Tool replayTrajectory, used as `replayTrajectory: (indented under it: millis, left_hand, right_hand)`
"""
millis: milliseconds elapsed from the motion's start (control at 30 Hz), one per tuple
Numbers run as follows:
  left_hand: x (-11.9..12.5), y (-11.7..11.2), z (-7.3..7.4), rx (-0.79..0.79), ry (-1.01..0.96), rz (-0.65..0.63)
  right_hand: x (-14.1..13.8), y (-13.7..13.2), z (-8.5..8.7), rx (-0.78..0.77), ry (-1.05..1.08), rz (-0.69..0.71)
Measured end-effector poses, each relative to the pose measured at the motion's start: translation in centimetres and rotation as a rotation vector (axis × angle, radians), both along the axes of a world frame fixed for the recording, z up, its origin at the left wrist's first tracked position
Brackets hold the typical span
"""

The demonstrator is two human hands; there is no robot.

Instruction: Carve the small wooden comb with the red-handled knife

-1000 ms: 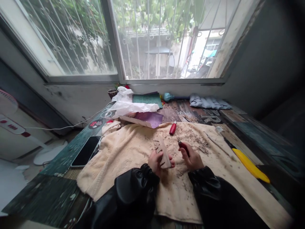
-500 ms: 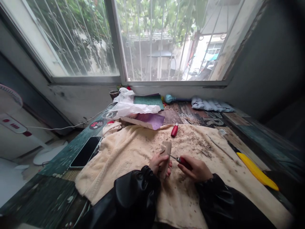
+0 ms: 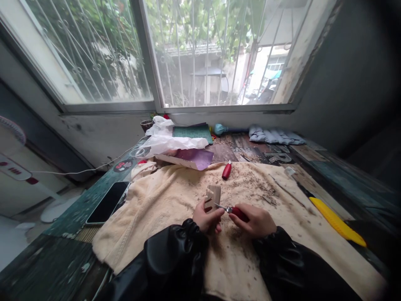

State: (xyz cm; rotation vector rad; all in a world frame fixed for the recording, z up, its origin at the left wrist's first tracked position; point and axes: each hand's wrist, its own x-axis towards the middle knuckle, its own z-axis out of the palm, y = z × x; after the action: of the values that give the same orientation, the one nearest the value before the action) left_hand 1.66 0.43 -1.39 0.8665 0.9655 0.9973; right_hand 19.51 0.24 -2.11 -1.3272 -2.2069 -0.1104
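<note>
My left hand (image 3: pixel 205 216) is closed round the lower part of a small wooden block (image 3: pixel 214 194), which has notches cut in its left side. My right hand (image 3: pixel 258 220) grips a carving knife (image 3: pixel 239 214) by its red handle. The thin metal blade points left and its tip meets the face of the block. My left thumb lies against the metal shank near the ferrule. Beneath both hands a beige towel (image 3: pixel 156 200) is spread, strewn with wood shavings. A second red-handled tool (image 3: pixel 227 171) lies on the towel beyond the block.
A phone (image 3: pixel 108 202) lies to the left. On the right is a yellow-handled tool (image 3: pixel 336 220) with a dark end. White plastic (image 3: pixel 171 143), purple paper (image 3: pixel 200 159), a green mat (image 3: pixel 192 133) and a grey padded bundle (image 3: pixel 275 136) line the back. A fan (image 3: pixel 12 165) stands left.
The block has turned so its notched side shows more. My left thumb has moved from the block onto the knife's shank. The whole view has shifted slightly.
</note>
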Motion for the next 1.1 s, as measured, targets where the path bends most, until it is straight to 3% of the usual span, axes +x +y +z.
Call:
replayTrajectory:
  millis: [300, 600, 1100]
  left_hand:
    - [0.2, -0.4, 0.1, -0.017, 0.002, -0.047]
    - [0.4, -0.4, 0.2, 0.016, 0.007, -0.036]
    - [0.4, -0.8, 1.2, 0.057, 0.049, -0.043]
  right_hand:
    - [0.2, 0.2, -0.7, -0.075, 0.036, 0.075]
    - [0.0, 0.0, -1.0, 0.029, 0.060, -0.002]
    - [-0.3, -0.3, -0.2, 0.038, 0.068, 0.017]
